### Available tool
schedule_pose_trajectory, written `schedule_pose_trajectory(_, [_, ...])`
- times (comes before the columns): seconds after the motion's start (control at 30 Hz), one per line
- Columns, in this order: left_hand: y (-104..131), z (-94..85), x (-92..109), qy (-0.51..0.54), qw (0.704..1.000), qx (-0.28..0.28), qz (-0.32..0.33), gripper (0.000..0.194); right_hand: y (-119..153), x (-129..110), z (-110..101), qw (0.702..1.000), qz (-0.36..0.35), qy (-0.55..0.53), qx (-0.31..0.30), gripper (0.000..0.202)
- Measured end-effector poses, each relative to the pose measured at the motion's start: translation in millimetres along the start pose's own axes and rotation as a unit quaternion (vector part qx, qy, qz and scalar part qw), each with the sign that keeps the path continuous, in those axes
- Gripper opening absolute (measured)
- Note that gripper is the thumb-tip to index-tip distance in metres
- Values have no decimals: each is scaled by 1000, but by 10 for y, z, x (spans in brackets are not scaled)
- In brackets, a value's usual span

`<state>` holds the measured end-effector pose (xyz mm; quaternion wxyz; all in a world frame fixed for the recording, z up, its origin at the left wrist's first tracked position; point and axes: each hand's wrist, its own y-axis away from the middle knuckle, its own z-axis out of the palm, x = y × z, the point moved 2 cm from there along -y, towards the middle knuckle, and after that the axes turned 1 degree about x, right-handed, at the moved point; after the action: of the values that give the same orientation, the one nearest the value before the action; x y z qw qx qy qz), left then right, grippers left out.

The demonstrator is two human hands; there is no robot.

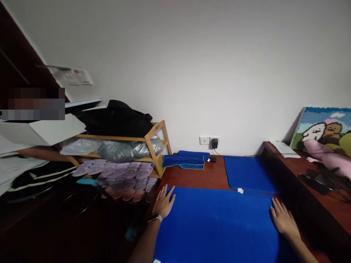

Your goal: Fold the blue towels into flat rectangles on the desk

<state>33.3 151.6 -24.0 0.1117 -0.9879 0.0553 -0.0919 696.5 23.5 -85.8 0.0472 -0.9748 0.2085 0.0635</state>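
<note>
Pressing flat on blue towel point(216, 223): left hand point(163, 202) spread at left edge, right hand point(283, 219) open at right edge, apparently fingers together; towel spread on bench point(197, 177).

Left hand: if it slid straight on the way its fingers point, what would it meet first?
The left hand lies flat on the near blue towel, fingers toward the wall. Past the towel's edge comes bare tabletop, then probably the folded blue towels, though depth is unclear.
</note>
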Motion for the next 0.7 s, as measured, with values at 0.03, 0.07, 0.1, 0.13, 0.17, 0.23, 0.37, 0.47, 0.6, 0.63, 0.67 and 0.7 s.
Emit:
schedule_pose_trajectory(0.03, [-2, 0, 1, -2, 1000, 0, 1, 52, 5, -22, 0, 1000, 3, 2, -2, 83])
schedule_pose_trajectory(0.07, [-1, -6, 5, -3, 1000, -1, 1, 52, 11, -42, -9, 1000, 4, 6, -9, 83])
schedule_pose_trajectory(0.1, [1, -15, 12, -4, 1000, -3, 1, 52, 14, -55, -30, 1000, 5, 11, -19, 82])
schedule_pose_trajectory(0.13, [4, -28, 21, -5, 1000, -5, 1, 53, 13, -61, -60, 999, 6, 17, -31, 81])
schedule_pose_trajectory(0.17, [9, -43, 32, -6, 1000, -8, 1, 53, 7, -63, -100, 999, 8, 22, -42, 79])
schedule_pose_trajectory(0.23, [22, -73, 54, -11, 1000, -12, 0, 53, -18, -75, -203, 997, 15, 35, -65, 76])
schedule_pose_trajectory(0.37, [43, -83, 66, -18, 1000, -8, -5, 55, -38, -439, -475, 995, 26, 79, -47, 65])
schedule_pose_trajectory(0.47, [44, -43, 47, -14, 1000, -5, -11, 59, 128, -1308, -662, 995, -62, 72, 28, 62])
schedule_pose_trajectory(0.6, [40, -1, 21, -8, 1000, -2, -18, 63, 620, -2945, -717, 967, -248, -59, 1, 61])
schedule_pose_trajectory(0.63, [39, 2, 18, -7, 1000, -1, -18, 64, 738, -3315, -702, 957, -275, -88, -26, 61])
schedule_pose_trajectory(0.67, [38, 3, 15, -6, 1000, -1, -17, 64, 838, -3635, -681, 947, -296, -108, -58, 62])
schedule_pose_trajectory(0.7, [36, 4, 13, -4, 1000, -2, -16, 64, 911, -3893, -656, 939, -309, -122, -88, 63])
